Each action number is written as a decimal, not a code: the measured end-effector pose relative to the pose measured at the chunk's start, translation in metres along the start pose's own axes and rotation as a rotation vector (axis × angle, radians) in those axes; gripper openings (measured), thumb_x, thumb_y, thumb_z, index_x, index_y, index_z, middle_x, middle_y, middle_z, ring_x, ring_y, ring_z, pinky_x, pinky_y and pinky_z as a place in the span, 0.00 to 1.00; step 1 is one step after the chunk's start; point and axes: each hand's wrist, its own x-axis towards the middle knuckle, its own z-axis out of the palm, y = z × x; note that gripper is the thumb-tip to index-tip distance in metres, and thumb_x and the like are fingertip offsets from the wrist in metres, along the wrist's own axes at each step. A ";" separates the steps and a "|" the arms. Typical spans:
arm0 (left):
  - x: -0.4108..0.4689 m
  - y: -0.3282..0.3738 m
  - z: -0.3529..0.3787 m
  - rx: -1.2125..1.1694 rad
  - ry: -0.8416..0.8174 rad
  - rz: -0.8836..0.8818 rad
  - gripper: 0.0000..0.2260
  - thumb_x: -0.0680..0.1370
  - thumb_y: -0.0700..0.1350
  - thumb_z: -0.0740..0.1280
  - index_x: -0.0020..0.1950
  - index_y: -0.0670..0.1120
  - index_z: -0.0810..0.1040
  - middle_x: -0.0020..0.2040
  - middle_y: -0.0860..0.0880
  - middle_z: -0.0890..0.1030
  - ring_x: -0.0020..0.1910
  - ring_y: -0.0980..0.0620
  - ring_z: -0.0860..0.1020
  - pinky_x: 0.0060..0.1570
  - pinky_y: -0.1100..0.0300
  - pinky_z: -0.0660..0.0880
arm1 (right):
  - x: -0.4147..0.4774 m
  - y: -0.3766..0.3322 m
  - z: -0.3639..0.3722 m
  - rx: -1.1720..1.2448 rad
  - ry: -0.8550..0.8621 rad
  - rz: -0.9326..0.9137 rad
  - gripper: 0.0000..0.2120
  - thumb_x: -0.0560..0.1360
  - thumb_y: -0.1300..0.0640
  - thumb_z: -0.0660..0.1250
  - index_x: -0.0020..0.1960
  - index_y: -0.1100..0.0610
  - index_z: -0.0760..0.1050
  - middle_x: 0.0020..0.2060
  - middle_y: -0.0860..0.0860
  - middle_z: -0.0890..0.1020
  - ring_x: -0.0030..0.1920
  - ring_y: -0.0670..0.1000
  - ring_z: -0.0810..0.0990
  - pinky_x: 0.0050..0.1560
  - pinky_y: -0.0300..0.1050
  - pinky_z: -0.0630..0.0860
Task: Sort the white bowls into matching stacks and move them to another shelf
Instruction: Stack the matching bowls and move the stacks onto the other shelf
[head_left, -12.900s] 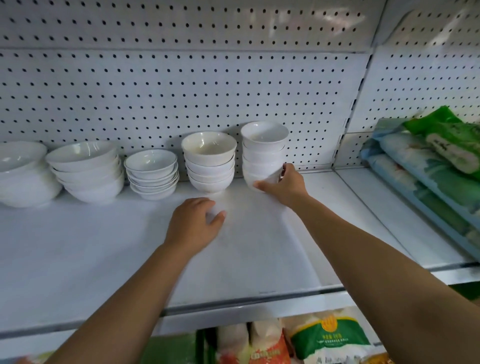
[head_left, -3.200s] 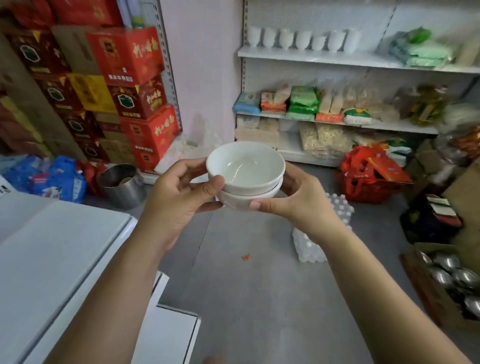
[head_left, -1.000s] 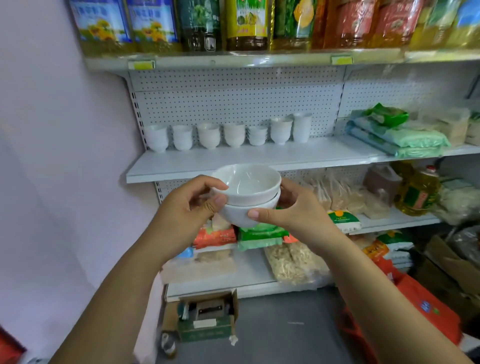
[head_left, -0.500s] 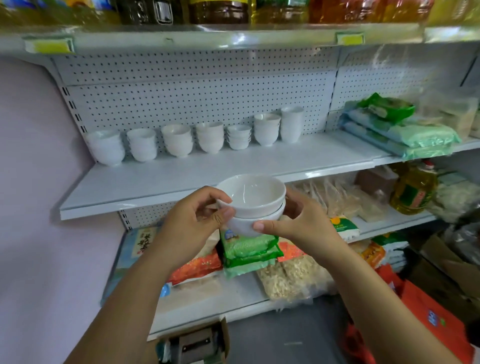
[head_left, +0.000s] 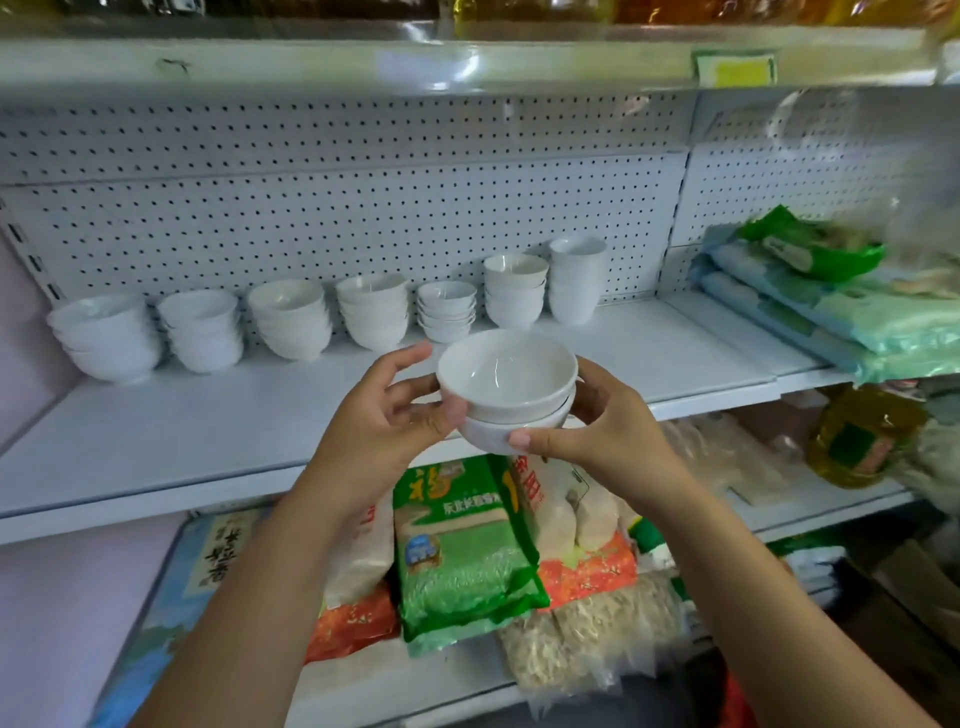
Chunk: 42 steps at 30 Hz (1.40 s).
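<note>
Head view: a person holds two empty white bowls (head_left: 506, 374), one nested in the other, at centre frame, just in front of a white shelf (head_left: 208, 431). The left hand (head_left: 384, 421) grips the pair from 9 o'clock and the right hand (head_left: 608, 431) from 3 o'clock, with the fingers of both curled round the sides. Seven stacks of white bowls (head_left: 371, 312) line the pegboard at the back of the shelf, running from 9 o'clock to 1 o'clock. At 3 o'clock a pile of pale green packets (head_left: 857, 322) lies on the same level. At 6 o'clock, one shelf down, a green bag (head_left: 462, 561) of grain carries Chinese characters too blurred to read. One yellow tag (head_left: 735, 67) sits at 1 o'clock, its writing illegible. One oil bottle (head_left: 862, 441) stands at 4 o'clock.
</note>
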 end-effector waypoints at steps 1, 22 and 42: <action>0.011 -0.005 0.004 0.019 -0.011 -0.015 0.37 0.66 0.52 0.78 0.74 0.53 0.72 0.63 0.51 0.83 0.59 0.55 0.84 0.53 0.60 0.81 | 0.007 0.008 -0.003 -0.005 0.003 0.014 0.40 0.60 0.56 0.86 0.69 0.49 0.75 0.59 0.44 0.85 0.62 0.45 0.82 0.60 0.44 0.79; 0.283 -0.090 0.146 -0.087 -0.454 -0.126 0.09 0.80 0.42 0.71 0.59 0.52 0.83 0.59 0.54 0.86 0.63 0.53 0.82 0.66 0.51 0.78 | 0.137 0.144 -0.136 -0.082 0.400 0.244 0.44 0.56 0.54 0.88 0.68 0.47 0.73 0.60 0.43 0.84 0.62 0.43 0.81 0.63 0.50 0.80; 0.392 -0.125 0.276 -0.120 -0.183 -0.181 0.11 0.79 0.42 0.73 0.62 0.46 0.83 0.55 0.54 0.87 0.56 0.59 0.83 0.62 0.58 0.78 | 0.263 0.247 -0.276 -0.115 0.163 0.210 0.46 0.58 0.54 0.88 0.71 0.47 0.71 0.61 0.44 0.82 0.63 0.44 0.79 0.58 0.45 0.82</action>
